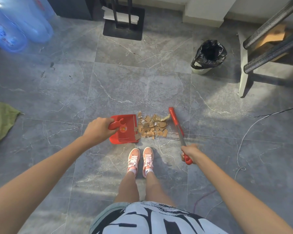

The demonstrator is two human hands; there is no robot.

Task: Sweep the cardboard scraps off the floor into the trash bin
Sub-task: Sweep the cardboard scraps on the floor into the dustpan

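A pile of brown cardboard scraps lies on the grey tiled floor just ahead of my pink shoes. A red dustpan rests flat on the floor at the pile's left edge, and a few scraps sit on its lip. My left hand grips the dustpan's handle. My right hand grips the red end of a broom handle; its red head touches the floor on the right side of the pile. The trash bin, lined with a black bag, stands open at the far right.
A chair frame with dark padded bars stands to the right of the bin. A thin cable trails across the floor at right. Blue water jugs stand far left, a black stand base at the back, green cloth at left.
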